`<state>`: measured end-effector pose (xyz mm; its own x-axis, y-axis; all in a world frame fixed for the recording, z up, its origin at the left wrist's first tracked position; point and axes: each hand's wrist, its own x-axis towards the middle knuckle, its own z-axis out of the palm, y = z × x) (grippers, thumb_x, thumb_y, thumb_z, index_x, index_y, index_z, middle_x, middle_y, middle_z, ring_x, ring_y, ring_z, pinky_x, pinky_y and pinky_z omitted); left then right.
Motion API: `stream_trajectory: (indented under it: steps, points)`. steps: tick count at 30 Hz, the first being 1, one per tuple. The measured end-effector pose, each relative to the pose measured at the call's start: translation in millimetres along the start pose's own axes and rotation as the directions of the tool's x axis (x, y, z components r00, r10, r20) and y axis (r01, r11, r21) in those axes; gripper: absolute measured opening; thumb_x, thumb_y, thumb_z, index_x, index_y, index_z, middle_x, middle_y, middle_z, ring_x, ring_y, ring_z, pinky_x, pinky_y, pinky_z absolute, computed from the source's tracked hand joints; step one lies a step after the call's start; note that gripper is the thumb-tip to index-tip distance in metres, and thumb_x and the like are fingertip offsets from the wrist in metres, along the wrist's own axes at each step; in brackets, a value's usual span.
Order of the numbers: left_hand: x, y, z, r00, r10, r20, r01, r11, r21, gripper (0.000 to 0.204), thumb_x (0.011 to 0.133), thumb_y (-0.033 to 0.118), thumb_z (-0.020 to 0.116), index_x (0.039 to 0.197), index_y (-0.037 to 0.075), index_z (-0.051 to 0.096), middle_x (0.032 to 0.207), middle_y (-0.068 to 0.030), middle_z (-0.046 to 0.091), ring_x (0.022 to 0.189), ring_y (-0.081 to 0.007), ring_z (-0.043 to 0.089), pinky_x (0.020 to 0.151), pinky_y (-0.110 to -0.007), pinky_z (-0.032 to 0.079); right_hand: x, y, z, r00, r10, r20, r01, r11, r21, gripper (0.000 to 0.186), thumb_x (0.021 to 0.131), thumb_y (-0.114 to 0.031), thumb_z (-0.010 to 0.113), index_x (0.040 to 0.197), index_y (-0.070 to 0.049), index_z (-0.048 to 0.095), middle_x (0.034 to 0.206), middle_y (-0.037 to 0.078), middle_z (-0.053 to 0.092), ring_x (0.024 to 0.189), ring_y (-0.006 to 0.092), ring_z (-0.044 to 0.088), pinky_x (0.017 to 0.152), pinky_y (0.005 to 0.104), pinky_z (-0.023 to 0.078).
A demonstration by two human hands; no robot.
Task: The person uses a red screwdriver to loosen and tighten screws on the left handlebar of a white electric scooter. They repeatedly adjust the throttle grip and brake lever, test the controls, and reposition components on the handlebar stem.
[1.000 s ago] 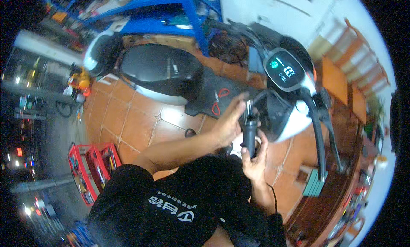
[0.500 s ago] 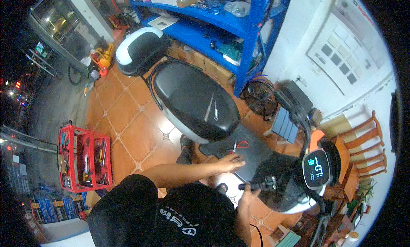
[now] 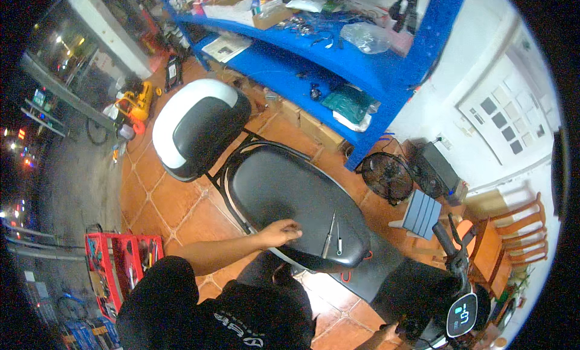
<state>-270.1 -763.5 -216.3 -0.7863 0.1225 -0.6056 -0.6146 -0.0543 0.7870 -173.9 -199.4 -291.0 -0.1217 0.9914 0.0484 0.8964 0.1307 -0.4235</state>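
My left hand (image 3: pixel 281 234) is over the near edge of the black scooter seat (image 3: pixel 272 181), fingers loosely bent and nothing visible in them. Whether it touches the seat is hard to tell. On the seat's front part lie a screwdriver (image 3: pixel 328 242) and a slim metal tool (image 3: pixel 339 246), side by side. Red scissor handles (image 3: pixel 346 277) show on the footboard, partly hidden by the seat. At the lower edge my right hand (image 3: pixel 385 334) is closed on the near handlebar grip, its fingers partly hidden. Beside it the scooter's display (image 3: pixel 462 315) is lit.
Behind the seat sits a black-and-white top box (image 3: pixel 199 129). A blue shelf (image 3: pixel 302 51) holding parts and bags runs along the back. A fan (image 3: pixel 388 176) and wooden chairs (image 3: pixel 513 229) stand right. A red tool cart (image 3: pixel 112 271) is at left.
My left hand has moved back from above the footboard to the seat's edge. The view has shifted, so the seat looks nearer and the handlebar sits lower. My right hand stays on the grip.
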Motion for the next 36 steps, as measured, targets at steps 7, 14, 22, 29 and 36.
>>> stream_trajectory:
  steps: [7, 14, 22, 29, 36]
  points:
    - [-65, 51, -67, 0.993, -0.03, -0.11, 0.02, 0.996, -0.091, 0.036, 0.088, 0.025, 0.063, 0.114, 0.001, 0.055, 0.095, -0.0055, 0.061, 0.085, -0.0138, 0.056, 0.073, -0.027, 0.046, -40, -8, 0, 0.975, -0.065, -0.21, 0.061, 0.998, -0.024, 0.042, 0.079, -0.012, 0.07, 0.116, 0.002, 0.054, 0.104, 0.014, 0.061, 0.085, 0.0229, 0.057, 0.074, 0.0334, 0.048]
    - [-123, 128, -185, 0.966, 0.255, -0.041, -0.256, 0.967, -0.021, 0.038, 0.09, 0.019, 0.059, 0.12, -0.002, 0.05, 0.112, -0.0105, 0.059, 0.103, -0.0182, 0.056, 0.091, -0.032, 0.045, -118, -33, -8, 0.878, -0.16, -0.451, 0.216, 0.974, 0.075, 0.038, 0.08, -0.013, 0.069, 0.113, 0.002, 0.057, 0.102, 0.015, 0.062, 0.083, 0.0222, 0.058, 0.072, 0.032, 0.049]
    - [-163, 234, -373, 0.783, 0.617, 0.079, -0.603, 0.721, 0.342, 0.035, 0.084, 0.015, 0.065, 0.113, -0.003, 0.056, 0.109, -0.0133, 0.059, 0.098, -0.0208, 0.059, 0.084, -0.034, 0.048, -272, -123, 9, 0.874, -0.327, -0.36, 0.449, 0.828, 0.337, 0.033, 0.082, -0.014, 0.068, 0.111, 0.002, 0.06, 0.099, 0.015, 0.064, 0.08, 0.0213, 0.059, 0.069, 0.0304, 0.05]
    - [-130, 234, -499, 0.78, 0.596, -0.188, -0.578, 0.803, 0.147, 0.025, 0.087, 0.01, 0.062, 0.108, -0.003, 0.057, 0.101, -0.0086, 0.061, 0.091, -0.0148, 0.059, 0.081, -0.029, 0.047, -434, -322, 7, 0.788, -0.574, -0.222, 0.509, 0.405, 0.76, 0.034, 0.092, -0.019, 0.058, 0.12, 0.001, 0.055, 0.113, 0.014, 0.061, 0.102, 0.0235, 0.059, 0.088, 0.0337, 0.048]
    - [-47, 147, -658, 0.808, 0.479, -0.344, -0.33, 0.85, 0.411, 0.014, 0.088, 0.006, 0.06, 0.099, -0.002, 0.059, 0.089, -0.0058, 0.06, 0.075, -0.0121, 0.056, 0.067, -0.027, 0.048, -584, -502, -72, 0.718, -0.693, -0.065, 0.444, 0.385, 0.809, 0.041, 0.094, -0.026, 0.052, 0.126, 0.001, 0.051, 0.118, 0.015, 0.058, 0.105, 0.0236, 0.057, 0.086, 0.0364, 0.048]
